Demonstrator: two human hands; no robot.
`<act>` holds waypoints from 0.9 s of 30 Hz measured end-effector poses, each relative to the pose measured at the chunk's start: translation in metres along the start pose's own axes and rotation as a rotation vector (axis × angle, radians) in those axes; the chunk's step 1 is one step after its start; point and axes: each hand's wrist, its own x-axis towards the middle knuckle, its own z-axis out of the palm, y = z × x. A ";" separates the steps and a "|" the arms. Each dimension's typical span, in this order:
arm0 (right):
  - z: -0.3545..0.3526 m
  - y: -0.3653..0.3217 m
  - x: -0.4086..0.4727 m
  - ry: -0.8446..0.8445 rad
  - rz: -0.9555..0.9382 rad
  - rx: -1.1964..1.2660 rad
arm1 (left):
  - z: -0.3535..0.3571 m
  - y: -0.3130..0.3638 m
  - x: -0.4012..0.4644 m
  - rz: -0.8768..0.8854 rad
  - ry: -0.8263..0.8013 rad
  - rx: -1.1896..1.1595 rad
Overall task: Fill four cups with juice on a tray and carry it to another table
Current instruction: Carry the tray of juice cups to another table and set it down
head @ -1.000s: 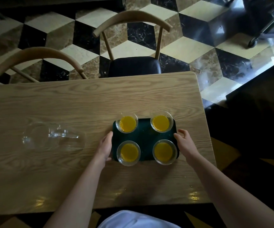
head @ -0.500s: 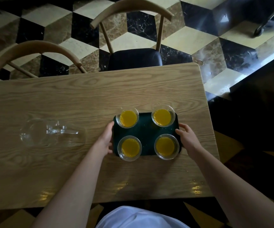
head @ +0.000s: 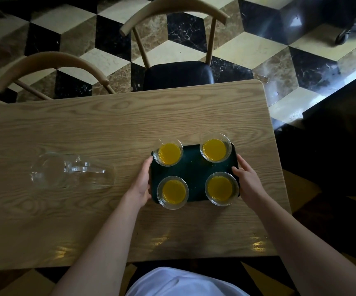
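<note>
Your left hand (head: 141,182) is gripping the left short edge of the tray (head: 192,167), your right hand (head: 248,182) the right short edge; the fingertips are going under the rim on both sides, so you're not seeing them, and I can't tell whether the tray is resting on the table (head: 108,129) or already lifted clear. The tray is dark and sitting in shadow, so its near edge is hard to make out; the cups are covering all four corners. Its long axis is running left-right, parallel to the table's long edge, and it's sitting toward the table's right end, on the half nearer you. The four clear cups are holding orange juice: far-left cup (head: 168,153), far-right cup (head: 215,150), near-left cup (head: 172,192), near-right cup (head: 221,188). All are standing upright in a two-by-two grid, none touching. The empty glass pitcher (head: 72,170) is lying on its side well left of the tray, long axis also left-right, handle facing up; being clear, its outline is blurring into the wood grain. Two chairs are standing at the far side: the right chair (head: 177,73) is fully showing, the left chair (head: 51,71) is getting cut off by the table.
</note>
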 end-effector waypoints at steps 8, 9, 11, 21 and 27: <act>-0.002 -0.005 -0.006 -0.003 -0.002 -0.017 | 0.000 0.003 -0.006 0.008 -0.025 0.019; -0.002 -0.006 -0.009 -0.008 0.002 -0.016 | 0.000 0.004 -0.007 0.004 -0.023 0.035; -0.001 -0.005 -0.012 -0.007 0.012 -0.012 | 0.001 0.007 -0.015 0.017 -0.015 0.053; -0.001 -0.012 -0.035 -0.001 -0.003 -0.033 | 0.000 0.008 -0.047 0.089 -0.014 0.071; -0.004 -0.018 -0.054 0.031 0.016 -0.002 | -0.001 0.012 -0.064 0.148 -0.065 0.103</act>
